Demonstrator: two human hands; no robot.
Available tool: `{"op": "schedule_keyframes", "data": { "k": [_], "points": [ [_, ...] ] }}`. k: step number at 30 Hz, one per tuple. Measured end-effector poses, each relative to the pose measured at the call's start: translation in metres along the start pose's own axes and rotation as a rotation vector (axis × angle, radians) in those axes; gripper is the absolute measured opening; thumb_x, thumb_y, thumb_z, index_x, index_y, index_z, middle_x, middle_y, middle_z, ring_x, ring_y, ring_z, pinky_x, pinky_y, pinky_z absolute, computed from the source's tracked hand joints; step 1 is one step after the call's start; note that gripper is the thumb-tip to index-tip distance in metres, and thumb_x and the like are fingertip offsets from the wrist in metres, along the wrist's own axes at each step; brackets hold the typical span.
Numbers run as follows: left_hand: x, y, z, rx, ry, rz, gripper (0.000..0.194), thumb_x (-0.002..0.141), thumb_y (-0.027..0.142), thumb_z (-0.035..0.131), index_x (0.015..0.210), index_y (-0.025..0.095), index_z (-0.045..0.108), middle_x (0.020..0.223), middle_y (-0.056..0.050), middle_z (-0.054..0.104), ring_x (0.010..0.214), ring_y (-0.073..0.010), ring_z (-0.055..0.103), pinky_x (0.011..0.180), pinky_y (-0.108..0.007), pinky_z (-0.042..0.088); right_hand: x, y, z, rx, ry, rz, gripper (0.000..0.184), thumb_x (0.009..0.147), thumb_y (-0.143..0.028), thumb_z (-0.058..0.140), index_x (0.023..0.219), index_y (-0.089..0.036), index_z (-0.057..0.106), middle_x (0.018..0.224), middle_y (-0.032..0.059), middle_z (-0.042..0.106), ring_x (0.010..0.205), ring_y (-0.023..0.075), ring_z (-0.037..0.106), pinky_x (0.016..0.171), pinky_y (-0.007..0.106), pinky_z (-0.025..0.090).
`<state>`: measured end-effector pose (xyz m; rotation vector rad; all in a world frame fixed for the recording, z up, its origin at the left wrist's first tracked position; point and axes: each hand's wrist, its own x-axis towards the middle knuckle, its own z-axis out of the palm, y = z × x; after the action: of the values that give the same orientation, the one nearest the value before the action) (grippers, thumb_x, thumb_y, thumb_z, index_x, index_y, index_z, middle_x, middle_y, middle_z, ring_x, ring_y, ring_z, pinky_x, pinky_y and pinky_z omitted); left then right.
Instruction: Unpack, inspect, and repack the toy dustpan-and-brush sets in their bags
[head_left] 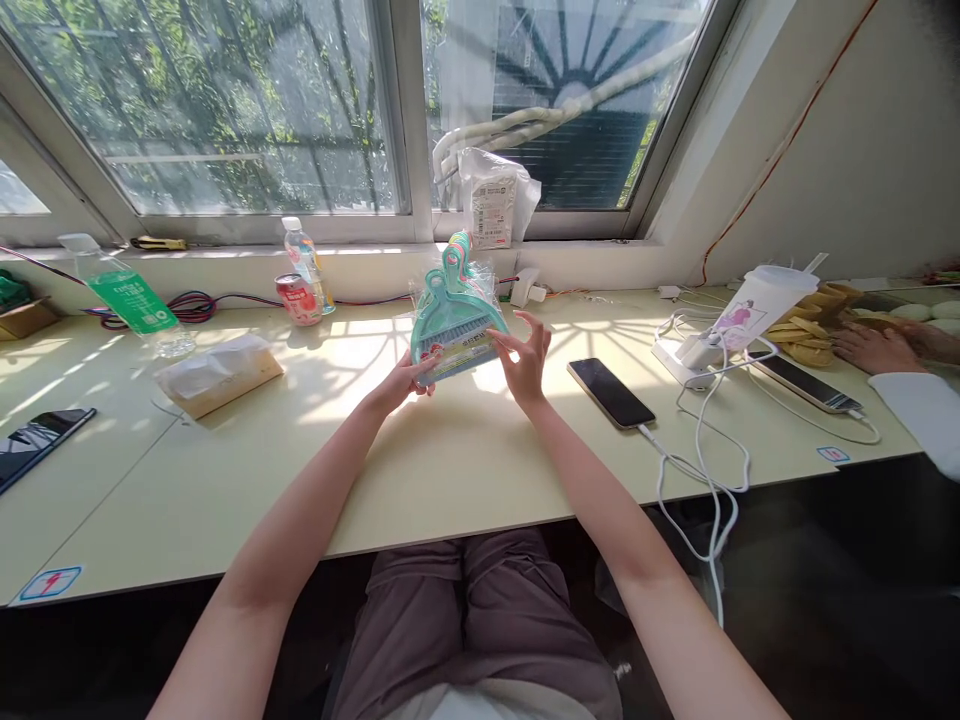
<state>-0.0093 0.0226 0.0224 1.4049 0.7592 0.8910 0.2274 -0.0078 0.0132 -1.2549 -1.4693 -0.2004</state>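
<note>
A small teal dustpan and brush set (pixel 452 318) stands tilted above the table in front of me, handles pointing toward the window. A printed label runs across its lower front, and clear plastic wrap shows around it. My left hand (pixel 403 385) grips its lower left corner between thumb and fingers. At the right edge of the label, my right hand (pixel 525 358) pinches with thumb and index finger, the other fingers raised. Behind the teal handle show pink and green loops; whether they belong to more sets, I cannot tell.
On the left are a paper packet (pixel 219 378), a green-labelled bottle (pixel 135 300) and a red can (pixel 298 300). A phone (pixel 611 393), charging cables, a power strip (pixel 682 362) and a white cup (pixel 766 305) lie right. Another person's hand (pixel 877 343) is at far right.
</note>
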Motion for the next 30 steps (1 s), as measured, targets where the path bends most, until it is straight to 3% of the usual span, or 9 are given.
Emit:
{"op": "schedule_keyframes", "data": {
  "k": [2, 5, 8, 10, 13, 18, 23, 27, 30],
  "points": [
    [-0.001, 0.001, -0.002, 0.045, 0.008, 0.025, 0.064, 0.077, 0.045, 0.075, 0.128, 0.021, 0.045, 0.087, -0.005, 0.069, 0.045, -0.0113, 0.058, 0.038, -0.022, 0.029, 0.000, 0.005, 0.004, 0.191, -0.060, 0.087, 0.033, 0.090, -0.031, 0.060, 0.123, -0.032, 0.068, 0.147, 0.0075, 0.048, 0.127, 0.0259, 0.051, 0.098, 0.045, 0.047],
    [-0.001, 0.000, -0.007, 0.092, 0.010, 0.015, 0.070, 0.077, 0.049, 0.075, 0.132, 0.020, 0.042, 0.092, -0.008, 0.072, 0.042, -0.0100, 0.056, 0.039, -0.023, 0.030, 0.000, 0.019, 0.012, 0.508, -0.269, 0.344, 0.062, 0.081, -0.033, 0.068, 0.140, -0.029, 0.052, 0.130, 0.0096, 0.063, 0.110, 0.0244, 0.064, 0.087, 0.043, 0.056],
    [-0.003, 0.001, -0.009, 0.053, -0.064, 0.016, 0.075, 0.078, 0.068, 0.064, 0.129, 0.016, 0.047, 0.093, -0.013, 0.073, 0.048, -0.0132, 0.061, 0.044, -0.024, 0.039, 0.000, 0.035, 0.017, 0.733, -0.413, 0.541, 0.059, 0.070, -0.033, 0.074, 0.126, -0.019, 0.062, 0.102, 0.0080, 0.074, 0.095, 0.0244, 0.069, 0.087, 0.044, 0.057],
    [-0.003, 0.000, -0.007, 0.050, -0.098, 0.056, 0.082, 0.072, 0.069, 0.069, 0.132, 0.017, 0.046, 0.101, -0.015, 0.072, 0.063, -0.0194, 0.069, 0.052, -0.026, 0.047, 0.002, 0.041, 0.018, 0.782, -0.367, 0.575, 0.046, 0.067, -0.033, 0.074, 0.109, -0.016, 0.069, 0.097, 0.0082, 0.075, 0.093, 0.0247, 0.069, 0.089, 0.043, 0.056],
    [0.001, -0.007, 0.000, 0.177, 0.032, 0.112, 0.082, 0.064, 0.051, 0.084, 0.131, 0.021, 0.047, 0.105, -0.012, 0.071, 0.074, -0.0216, 0.070, 0.060, -0.028, 0.051, 0.001, 0.041, 0.017, 0.749, -0.262, 0.554, 0.036, 0.068, -0.034, 0.073, 0.099, -0.018, 0.069, 0.098, 0.0076, 0.075, 0.093, 0.0245, 0.069, 0.088, 0.043, 0.056],
    [0.022, -0.026, -0.007, 0.487, 0.504, 0.163, 0.023, 0.082, 0.042, 0.067, 0.087, 0.019, 0.064, 0.088, -0.008, 0.066, 0.081, -0.0216, 0.062, 0.064, -0.030, 0.049, -0.005, 0.030, 0.026, 0.521, -0.226, 0.404, 0.032, 0.077, -0.035, 0.068, 0.106, -0.021, 0.064, 0.098, 0.0073, 0.074, 0.091, 0.0240, 0.069, 0.085, 0.043, 0.056],
    [0.055, -0.026, -0.024, 0.564, 0.640, 0.139, 0.025, 0.075, 0.028, 0.073, 0.063, 0.020, 0.053, 0.080, -0.006, 0.054, 0.093, -0.0249, 0.056, 0.074, -0.032, 0.047, 0.008, 0.035, 0.056, 0.234, -0.081, 0.335, 0.022, 0.077, -0.027, 0.064, 0.096, -0.017, 0.063, 0.104, 0.0130, 0.068, 0.089, 0.0241, 0.066, 0.088, 0.042, 0.054],
    [0.086, -0.022, -0.023, 0.608, 0.678, 0.227, 0.011, 0.082, 0.021, 0.067, 0.081, 0.020, 0.057, 0.097, -0.010, 0.057, 0.099, -0.0260, 0.056, 0.088, -0.037, 0.044, 0.026, 0.049, 0.087, 0.105, 0.016, 0.369, 0.026, 0.077, -0.019, 0.055, 0.102, -0.018, 0.061, 0.104, 0.0100, 0.063, 0.093, 0.0222, 0.063, 0.091, 0.041, 0.051],
    [0.104, -0.028, -0.026, 0.595, 0.747, 0.250, 0.031, 0.081, 0.016, 0.067, 0.108, 0.020, 0.052, 0.116, -0.014, 0.055, 0.109, -0.0263, 0.054, 0.092, -0.038, 0.043, 0.034, 0.059, 0.106, 0.057, 0.031, 0.411, 0.043, 0.077, -0.017, 0.053, 0.119, -0.019, 0.052, 0.113, 0.0109, 0.060, 0.091, 0.0219, 0.063, 0.087, 0.040, 0.051]
  ]
}}
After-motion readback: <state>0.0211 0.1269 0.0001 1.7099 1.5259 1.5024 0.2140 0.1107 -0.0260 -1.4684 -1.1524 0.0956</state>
